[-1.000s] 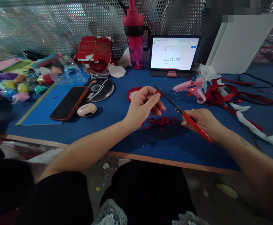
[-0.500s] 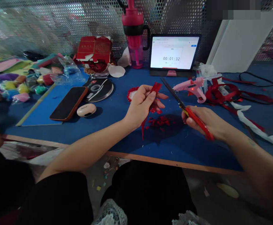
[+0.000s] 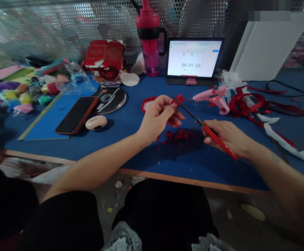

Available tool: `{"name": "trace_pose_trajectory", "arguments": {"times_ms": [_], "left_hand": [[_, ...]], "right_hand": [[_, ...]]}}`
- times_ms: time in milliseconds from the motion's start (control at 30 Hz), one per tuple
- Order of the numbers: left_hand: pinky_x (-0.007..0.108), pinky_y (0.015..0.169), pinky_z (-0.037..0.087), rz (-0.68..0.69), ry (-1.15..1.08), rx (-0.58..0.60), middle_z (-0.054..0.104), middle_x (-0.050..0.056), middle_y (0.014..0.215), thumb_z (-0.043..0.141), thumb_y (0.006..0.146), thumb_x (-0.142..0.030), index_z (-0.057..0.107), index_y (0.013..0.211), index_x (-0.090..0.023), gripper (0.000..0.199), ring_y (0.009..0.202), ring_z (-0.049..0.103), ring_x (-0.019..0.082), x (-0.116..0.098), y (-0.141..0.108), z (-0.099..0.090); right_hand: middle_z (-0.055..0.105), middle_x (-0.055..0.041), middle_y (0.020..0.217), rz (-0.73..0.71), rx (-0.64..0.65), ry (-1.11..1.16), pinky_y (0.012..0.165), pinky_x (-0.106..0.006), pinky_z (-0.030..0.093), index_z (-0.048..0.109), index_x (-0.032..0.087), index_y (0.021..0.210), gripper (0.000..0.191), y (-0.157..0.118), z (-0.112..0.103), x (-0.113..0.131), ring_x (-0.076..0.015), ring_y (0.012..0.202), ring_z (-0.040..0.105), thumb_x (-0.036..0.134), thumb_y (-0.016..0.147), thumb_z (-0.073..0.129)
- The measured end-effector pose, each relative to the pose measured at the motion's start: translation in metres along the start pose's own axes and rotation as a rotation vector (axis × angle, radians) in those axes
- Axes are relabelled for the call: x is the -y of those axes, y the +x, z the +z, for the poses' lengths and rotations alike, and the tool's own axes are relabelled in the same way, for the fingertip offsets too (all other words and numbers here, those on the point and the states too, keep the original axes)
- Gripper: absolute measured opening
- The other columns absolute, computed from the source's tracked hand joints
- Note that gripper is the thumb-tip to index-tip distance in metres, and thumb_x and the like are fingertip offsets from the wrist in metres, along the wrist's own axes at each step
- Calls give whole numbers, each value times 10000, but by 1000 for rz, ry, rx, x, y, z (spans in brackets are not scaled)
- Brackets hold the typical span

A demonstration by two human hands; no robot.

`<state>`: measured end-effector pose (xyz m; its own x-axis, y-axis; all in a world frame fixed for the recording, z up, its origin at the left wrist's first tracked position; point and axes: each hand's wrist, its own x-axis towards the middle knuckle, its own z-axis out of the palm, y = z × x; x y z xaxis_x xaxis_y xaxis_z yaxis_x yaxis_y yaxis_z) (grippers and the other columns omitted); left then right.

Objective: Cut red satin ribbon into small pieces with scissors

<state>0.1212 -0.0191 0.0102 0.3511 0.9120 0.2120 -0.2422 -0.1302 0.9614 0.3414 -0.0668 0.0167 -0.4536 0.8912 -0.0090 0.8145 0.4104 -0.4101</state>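
while clamping red ribbon [image 3: 180,98] in grip of left hand [image 3: 157,113] above bench [image 3: 194,170], holding scissors [image 3: 201,123] in grip of right hand [image 3: 227,134], angling blades [image 3: 188,111] leftward and away across ribbon tip.

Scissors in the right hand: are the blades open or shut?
Shut, or nearly so: the scissors show one narrow dark line of blade across the red ribbon.

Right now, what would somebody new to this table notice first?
Probably the lit tablet standing at the back, showing 00:01:33. Next, in the middle, the red-handled scissors in the right hand, set at the red ribbon in the left hand. Then the pink glue gun, just beyond the right hand.
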Motion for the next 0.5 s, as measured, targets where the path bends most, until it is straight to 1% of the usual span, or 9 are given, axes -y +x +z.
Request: {"name": "trace_pose_trajectory", "arguments": {"times_ms": [200, 400, 500], "left_hand": [[132, 433, 447, 15, 28, 6, 668, -24, 588, 533, 923, -222, 442, 776, -174, 180, 457, 610, 60, -1, -1, 0], [131, 432, 439, 19, 22, 18, 668, -27, 588, 539, 918, -231, 437, 787, -180, 174, 456, 607, 58, -1, -1, -1], [134, 437, 436, 21, 21, 22, 668, -28, 589, 544, 914, -237, 431, 786, -180, 180, 456, 606, 60, -1, -1, -1]], "right_hand": [[509, -48, 653, 23, 3, 39, 554, -311, 278, 360, 238, 669, 522, 1, -1, 3, -192, 552, 433, 732, 838, 336], [505, -45, 652, 14, 29, 68, 574, -306, 290, 372, 224, 663, 576, 1, -2, 3, -172, 574, 427, 762, 846, 273], [479, -29, 611, 30, 33, 84, 556, -294, 278, 375, 221, 652, 578, 1, -1, 2, -157, 550, 411, 762, 842, 301]]}}
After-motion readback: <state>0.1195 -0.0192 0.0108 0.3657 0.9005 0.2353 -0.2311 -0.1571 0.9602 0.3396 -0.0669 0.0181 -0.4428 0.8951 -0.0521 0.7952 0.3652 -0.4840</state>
